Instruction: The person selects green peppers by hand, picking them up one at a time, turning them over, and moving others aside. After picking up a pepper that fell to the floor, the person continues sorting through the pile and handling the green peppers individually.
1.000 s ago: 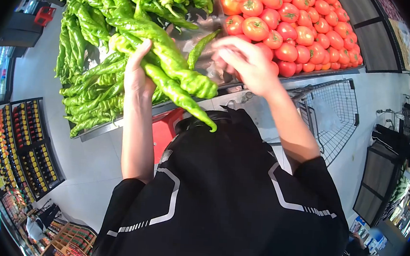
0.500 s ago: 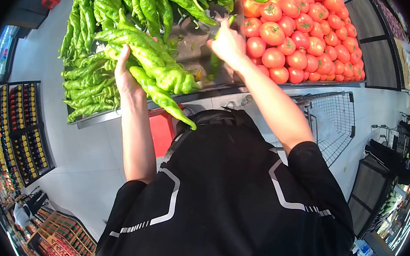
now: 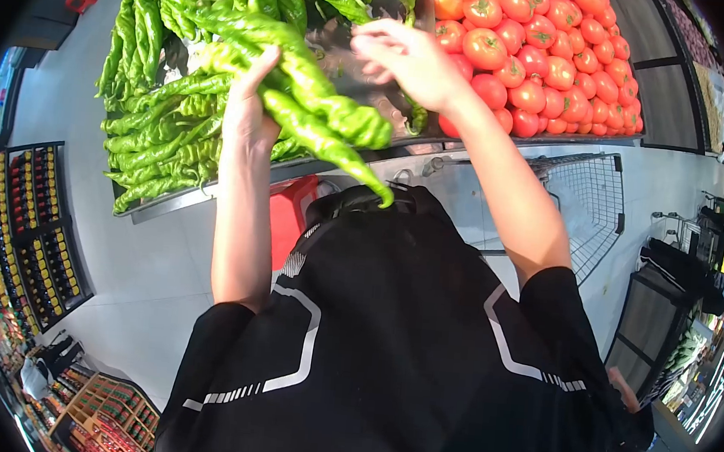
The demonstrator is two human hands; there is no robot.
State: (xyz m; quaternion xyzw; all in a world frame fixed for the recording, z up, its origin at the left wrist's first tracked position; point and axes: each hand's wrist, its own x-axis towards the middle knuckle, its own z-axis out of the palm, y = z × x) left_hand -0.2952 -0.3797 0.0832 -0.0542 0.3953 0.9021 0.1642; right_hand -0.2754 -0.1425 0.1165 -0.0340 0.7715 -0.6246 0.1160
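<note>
Green peppers (image 3: 327, 126) fill the left grip (image 3: 248, 111), clamped around them, while the right grip (image 3: 409, 60) hovers beside the tomatoes (image 3: 544, 70), its state unclear.

Bunch of long green peppers (image 3: 320, 112): wrinkled, glossy, bright green, tapered. Several gripped together in left hand (image 3: 247, 115), lying slantwise, tips pointing right and near. Longest tip hangs past counter (image 3: 471, 141) edge. Bunch held above pepper pile (image 3: 157, 133), far left.
</note>
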